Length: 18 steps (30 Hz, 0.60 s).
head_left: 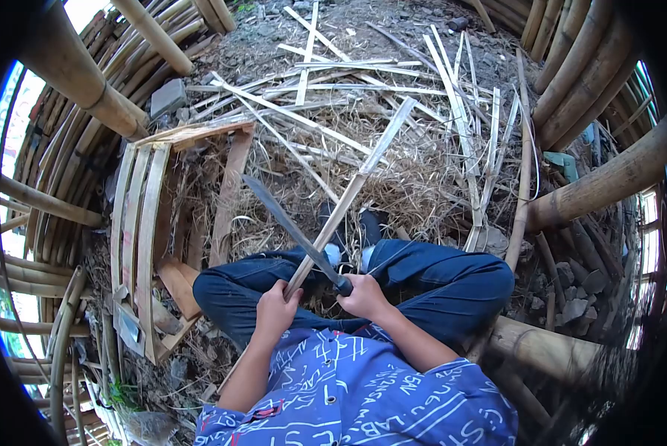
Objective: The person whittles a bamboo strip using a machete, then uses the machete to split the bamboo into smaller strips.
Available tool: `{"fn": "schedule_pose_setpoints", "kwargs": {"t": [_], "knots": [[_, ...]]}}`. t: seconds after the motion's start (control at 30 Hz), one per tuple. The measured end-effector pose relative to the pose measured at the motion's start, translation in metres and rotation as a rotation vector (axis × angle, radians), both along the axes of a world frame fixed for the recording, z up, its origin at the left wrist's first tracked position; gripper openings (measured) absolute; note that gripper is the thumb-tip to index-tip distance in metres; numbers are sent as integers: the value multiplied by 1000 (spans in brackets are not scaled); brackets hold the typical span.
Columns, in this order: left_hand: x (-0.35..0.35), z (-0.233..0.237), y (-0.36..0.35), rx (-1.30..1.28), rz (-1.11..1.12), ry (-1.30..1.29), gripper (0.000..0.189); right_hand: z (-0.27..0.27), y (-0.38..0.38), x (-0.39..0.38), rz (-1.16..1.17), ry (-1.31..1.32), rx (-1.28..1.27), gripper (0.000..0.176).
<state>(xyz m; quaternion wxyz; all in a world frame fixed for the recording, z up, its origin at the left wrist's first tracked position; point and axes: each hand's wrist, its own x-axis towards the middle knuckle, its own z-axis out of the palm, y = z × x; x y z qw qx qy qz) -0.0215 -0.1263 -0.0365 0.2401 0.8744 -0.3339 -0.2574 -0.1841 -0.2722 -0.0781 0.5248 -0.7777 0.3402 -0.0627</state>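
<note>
My left hand is closed around the lower end of a long split bamboo strip, which slants up and away to the right. In my right hand is the dark handle of a machete. Its long blade points forward and to the left, crossing the bamboo strip just ahead of my hands. Blade and strip look to be touching, or nearly so, at the crossing. Both hands are over my lap, between my bent knees.
Several thin bamboo strips and shavings litter the ground ahead. A wooden slatted crate stands at left. Thick bamboo poles line both sides, and another pole lies beside my right hip. Broken stones are at right.
</note>
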Motion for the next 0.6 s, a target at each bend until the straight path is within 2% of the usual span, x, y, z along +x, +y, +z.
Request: {"fn": "schedule_pose_setpoints", "kwargs": {"t": [0.17,0.27,0.4,0.47,0.6], "knots": [[-6,-4,-1,109,-32,94,39,-3,3,10,56,39,-94,24],[-10,-18,3,82,-39,112,38,-3,3,15,71,54,-115,23],[-14,-11,-4,88,-47,165,37,-22,9,18,33,22,-107,22],[-16,-3,-7,139,-40,270,38,-29,9,17,37,37,-109,22],[-21,-1,-7,179,-61,239,40,-22,3,16,55,134,-176,21]]}}
